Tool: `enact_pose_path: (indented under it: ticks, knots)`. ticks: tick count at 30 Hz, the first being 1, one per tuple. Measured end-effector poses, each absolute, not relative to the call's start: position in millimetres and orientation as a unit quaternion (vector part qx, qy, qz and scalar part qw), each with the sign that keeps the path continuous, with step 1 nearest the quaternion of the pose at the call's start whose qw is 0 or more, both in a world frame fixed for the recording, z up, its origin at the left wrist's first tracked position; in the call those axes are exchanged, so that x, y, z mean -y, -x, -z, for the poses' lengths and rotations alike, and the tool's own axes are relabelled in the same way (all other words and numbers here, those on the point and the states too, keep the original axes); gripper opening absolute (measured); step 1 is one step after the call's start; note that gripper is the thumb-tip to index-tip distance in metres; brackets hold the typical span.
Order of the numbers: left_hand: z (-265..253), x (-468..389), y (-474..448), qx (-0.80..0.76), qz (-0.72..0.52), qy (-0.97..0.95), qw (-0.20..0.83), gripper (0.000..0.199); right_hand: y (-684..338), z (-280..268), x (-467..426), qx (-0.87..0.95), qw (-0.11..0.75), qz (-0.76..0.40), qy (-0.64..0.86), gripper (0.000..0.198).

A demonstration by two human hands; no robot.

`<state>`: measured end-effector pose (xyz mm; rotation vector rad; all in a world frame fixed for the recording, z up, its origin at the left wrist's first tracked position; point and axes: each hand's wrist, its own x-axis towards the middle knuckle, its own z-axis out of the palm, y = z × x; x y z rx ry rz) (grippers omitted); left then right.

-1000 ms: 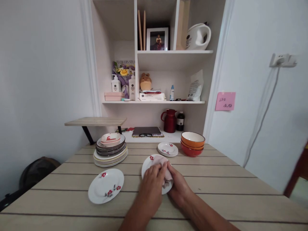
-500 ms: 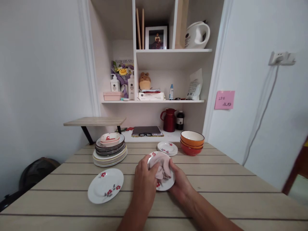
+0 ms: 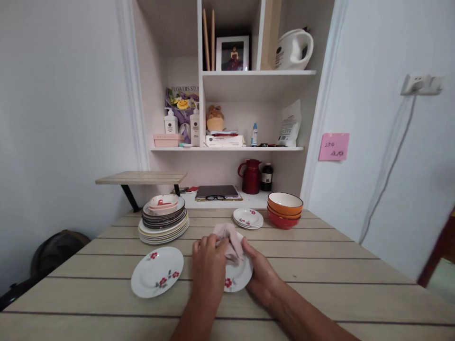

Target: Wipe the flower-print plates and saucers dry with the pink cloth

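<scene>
My right hand point(image 3: 262, 274) grips the right rim of a small white plate point(image 3: 239, 273) with red flowers, thumb on top and fingers beneath. A pale pink cloth point(image 3: 229, 242) lies bunched over the plate's upper part. Closed on the cloth is my left hand point(image 3: 210, 260), at the plate's left side, covering part of the rim. To the left, a larger white plate point(image 3: 156, 273) with red flowers rests flat on the table. Several small flowered plates point(image 3: 248, 219) are stacked just beyond my hands.
Stacked plates topped by small bowls point(image 3: 163, 220) stand at the left, near a low raised shelf point(image 3: 142, 178). Orange and red bowls point(image 3: 285, 211) are nested at the back right. Behind them are a red jug point(image 3: 250, 177) and a laptop with glasses point(image 3: 217, 192).
The small plate has shifted slightly left and toward me, tilting differently. My left hand and the cloth have moved left across it, baring more of its lower right face.
</scene>
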<state>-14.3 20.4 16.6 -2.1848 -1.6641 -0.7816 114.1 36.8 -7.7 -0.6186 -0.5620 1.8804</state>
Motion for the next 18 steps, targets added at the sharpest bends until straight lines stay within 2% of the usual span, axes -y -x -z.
enact_pose_path:
  ticks: [7,13,18]
  knots:
    - [-8.4,-18.0,6.4,0.584,0.227,0.764,0.156,0.030,-130.2,2.8,-44.2,0.192,0.564,-0.748,0.294,0.041]
    - [3.6,-10.8,-15.6,0.484,0.234,0.827,0.167,0.026,-132.7,-0.7,-39.8,0.199,0.493,-0.787,0.313,0.050]
    - [-11.3,-13.6,1.1,0.545,0.249,0.787,0.149,0.033,-117.2,7.6,-35.0,0.229,0.522,-0.777,0.266,0.041]
